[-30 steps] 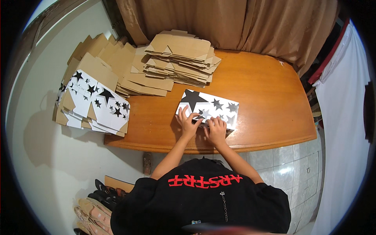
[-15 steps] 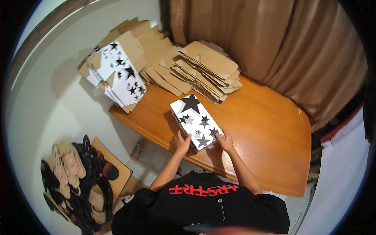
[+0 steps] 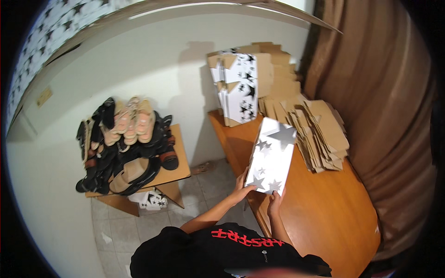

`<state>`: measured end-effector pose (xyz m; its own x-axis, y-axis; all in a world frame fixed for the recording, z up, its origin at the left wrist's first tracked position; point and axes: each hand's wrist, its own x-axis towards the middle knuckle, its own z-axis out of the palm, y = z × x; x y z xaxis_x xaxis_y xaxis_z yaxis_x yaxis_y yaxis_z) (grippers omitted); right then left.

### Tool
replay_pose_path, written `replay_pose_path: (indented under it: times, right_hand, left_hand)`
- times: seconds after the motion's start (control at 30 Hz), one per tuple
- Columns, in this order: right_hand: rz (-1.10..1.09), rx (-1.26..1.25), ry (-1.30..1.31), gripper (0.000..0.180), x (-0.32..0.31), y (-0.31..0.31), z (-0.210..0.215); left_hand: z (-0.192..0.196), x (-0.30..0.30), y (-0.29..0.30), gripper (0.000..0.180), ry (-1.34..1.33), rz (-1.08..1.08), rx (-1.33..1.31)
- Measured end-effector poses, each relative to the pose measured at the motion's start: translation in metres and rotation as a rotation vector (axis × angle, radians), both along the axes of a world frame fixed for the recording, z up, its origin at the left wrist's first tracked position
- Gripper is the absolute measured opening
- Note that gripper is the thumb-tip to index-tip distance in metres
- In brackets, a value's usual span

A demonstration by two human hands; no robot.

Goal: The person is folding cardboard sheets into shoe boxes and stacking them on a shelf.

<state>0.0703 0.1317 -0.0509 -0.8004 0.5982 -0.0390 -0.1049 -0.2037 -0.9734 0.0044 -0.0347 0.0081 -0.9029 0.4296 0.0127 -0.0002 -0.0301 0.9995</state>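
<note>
- Head view: a flat white carton printed with black and grey stars (image 3: 271, 157) is held at its near end over the edge of the wooden table (image 3: 324, 217), lifted and tilted so that its far end points toward the stacks at the back.
- Head view: the left hand (image 3: 242, 187) is closed on the carton's near left corner, while the right hand (image 3: 274, 202) grips the near edge from below; both are holding the carton, with no other item in either hand.
- Head view: a fanned pile of plain brown flat cartons (image 3: 320, 132) lies on the table just to the right of the held piece, and a leaning stack of star-printed cartons (image 3: 238, 88) stands against the wall behind.
- Head view: a low wooden stand heaped with sandals and shoes (image 3: 125, 148) sits on the tiled floor to the left, well apart from the table.
- Judged from the hold, the step in hand is the carrying or turning of one finished piece; the next move calls for a steady two-handed grip and a clear landing place.
</note>
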Motion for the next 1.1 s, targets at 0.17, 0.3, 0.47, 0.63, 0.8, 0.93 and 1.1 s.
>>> replay_pose_path:
  times: [0.17, 0.3, 0.47, 0.63, 0.8, 0.93, 1.1]
  right_hand:
    - [0.113, -0.007, 0.635, 0.083, -0.051, -0.065, 0.111]
    - [0.145, 0.082, 0.890, 0.092, -0.094, -0.112, 0.191]
    - [-0.039, 0.603, 1.030, 0.079, -0.136, -0.171, 0.306]
    - [0.058, 0.688, 1.310, 0.086, -0.156, -0.239, 0.428]
    - [0.148, 0.706, 1.448, 0.070, -0.161, -0.293, 0.540]
    - [0.173, 0.695, 1.543, 0.060, -0.186, -0.337, 0.608]
    - [0.248, 0.632, 1.545, 0.048, -0.217, -0.382, 0.648]
  left_hand:
    - [0.098, -0.030, -0.055, 0.084, 0.380, 0.092, 0.088]
    - [0.193, -0.046, -0.107, 0.087, 0.625, 0.095, 0.206]
    - [0.300, -0.055, -0.196, 0.121, 0.886, 0.073, 0.059]
    - [0.384, -0.071, -0.271, 0.101, 1.012, 0.452, -0.095]
    - [0.491, -0.056, -0.333, 0.073, 1.171, 0.566, -0.045]
    - [0.552, -0.070, -0.393, 0.062, 1.302, 0.667, -0.036]
    - [0.586, -0.088, -0.430, 0.040, 1.364, 0.608, -0.100]
